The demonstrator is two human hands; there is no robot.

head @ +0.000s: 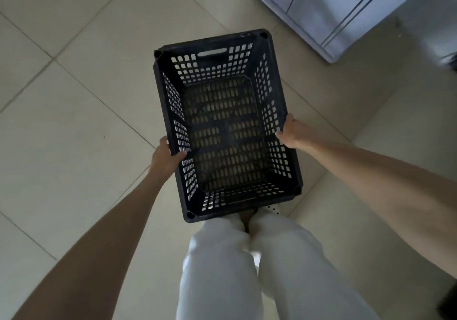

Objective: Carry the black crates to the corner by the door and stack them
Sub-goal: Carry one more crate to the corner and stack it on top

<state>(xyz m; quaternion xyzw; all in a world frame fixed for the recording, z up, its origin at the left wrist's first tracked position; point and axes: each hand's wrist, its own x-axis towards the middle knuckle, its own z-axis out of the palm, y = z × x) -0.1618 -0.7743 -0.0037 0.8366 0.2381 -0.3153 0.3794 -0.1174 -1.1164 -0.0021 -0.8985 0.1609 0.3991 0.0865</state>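
A black perforated plastic crate [222, 126] is held in front of my legs, above the tiled floor, open side up and empty. My left hand [164, 156] grips its left long rim, thumb hooked over the edge inside. My right hand [293, 132] grips the right long rim the same way. The crate's far short wall has a handle slot. No other crate is in view.
Beige floor tiles [74, 121] spread all around. A pale grey-blue cabinet or appliance with dark stripes [346, 5] stands at the top right. My legs in white trousers [247, 270] are below the crate, a white shoe showing just under it.
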